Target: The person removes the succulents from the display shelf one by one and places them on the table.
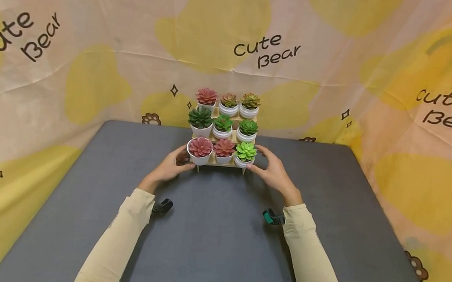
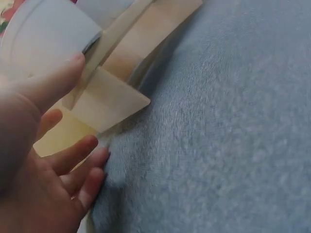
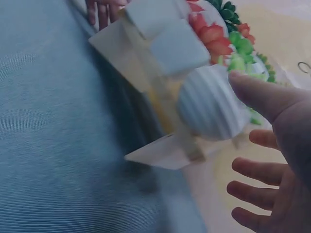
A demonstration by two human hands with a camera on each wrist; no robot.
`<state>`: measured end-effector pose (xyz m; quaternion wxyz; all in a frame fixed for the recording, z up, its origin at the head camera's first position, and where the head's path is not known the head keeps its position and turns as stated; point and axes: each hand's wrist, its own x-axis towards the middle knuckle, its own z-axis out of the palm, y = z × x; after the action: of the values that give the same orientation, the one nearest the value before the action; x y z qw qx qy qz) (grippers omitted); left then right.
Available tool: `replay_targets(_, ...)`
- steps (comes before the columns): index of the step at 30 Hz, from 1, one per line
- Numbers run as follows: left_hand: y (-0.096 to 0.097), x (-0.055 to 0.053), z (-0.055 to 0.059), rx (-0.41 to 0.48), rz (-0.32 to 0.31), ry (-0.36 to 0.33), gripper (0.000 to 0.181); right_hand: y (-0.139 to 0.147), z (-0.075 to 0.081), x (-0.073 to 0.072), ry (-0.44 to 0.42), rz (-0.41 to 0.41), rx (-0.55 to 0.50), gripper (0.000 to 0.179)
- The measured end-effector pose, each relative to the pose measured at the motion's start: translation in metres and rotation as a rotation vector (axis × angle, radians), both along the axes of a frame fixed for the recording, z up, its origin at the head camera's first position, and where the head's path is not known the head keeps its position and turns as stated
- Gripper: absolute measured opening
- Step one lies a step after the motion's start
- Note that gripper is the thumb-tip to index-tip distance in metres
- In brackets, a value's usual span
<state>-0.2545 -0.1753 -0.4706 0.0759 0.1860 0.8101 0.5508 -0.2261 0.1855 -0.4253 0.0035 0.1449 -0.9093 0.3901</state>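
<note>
While your rack (image 1: pixel 211 160) at twelve o'clock bears nine plants (image 1: pixel 223 123), your left grip (image 1: pixel 169 165) and right grip (image 1: pixel 276 172) flank it, spread.

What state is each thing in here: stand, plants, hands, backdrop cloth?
Stand: upright, every tier occupied
Nine potted plants: upright, three per tier
Left hand: open, by the stand's left end
Right hand: open, by the stand's right end
Backdrop cloth: hung, creased

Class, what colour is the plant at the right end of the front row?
The plant is bright green, showing best in the head view.
</note>
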Motion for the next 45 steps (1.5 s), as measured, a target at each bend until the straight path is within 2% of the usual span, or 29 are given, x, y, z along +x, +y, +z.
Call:
replay_targets(5,-0.007,0.000,-0.008,0.042,-0.008,-0.102,0.079,0.001,-0.009,0.000,-0.039,-0.006,0.001,0.075)
replay_targets(8,-0.008,0.000,-0.008,0.047,-0.020,-0.122,0.076,0.001,-0.009,-0.001,-0.039,0.001,-0.020,0.073)
replay_targets(14,-0.005,0.000,-0.006,0.008,-0.049,-0.082,0.065,-0.001,-0.008,-0.004,-0.025,0.012,-0.089,0.071)
replay_targets(22,-0.001,0.002,-0.009,-0.004,-0.020,-0.065,0.062,-0.009,-0.011,-0.006,0.027,-0.034,-0.167,0.067)
replay_targets(32,-0.001,0.004,-0.009,-0.027,-0.018,-0.074,0.062,-0.019,-0.018,-0.006,0.051,-0.065,-0.234,0.066)
replay_targets(39,0.001,0.006,-0.011,-0.021,-0.013,-0.083,0.063,-0.022,-0.019,-0.004,0.052,-0.071,-0.273,0.060)
replay_targets(45,0.000,0.005,-0.011,-0.021,-0.023,-0.066,0.062,-0.022,-0.019,-0.004,0.067,-0.095,-0.257,0.058)
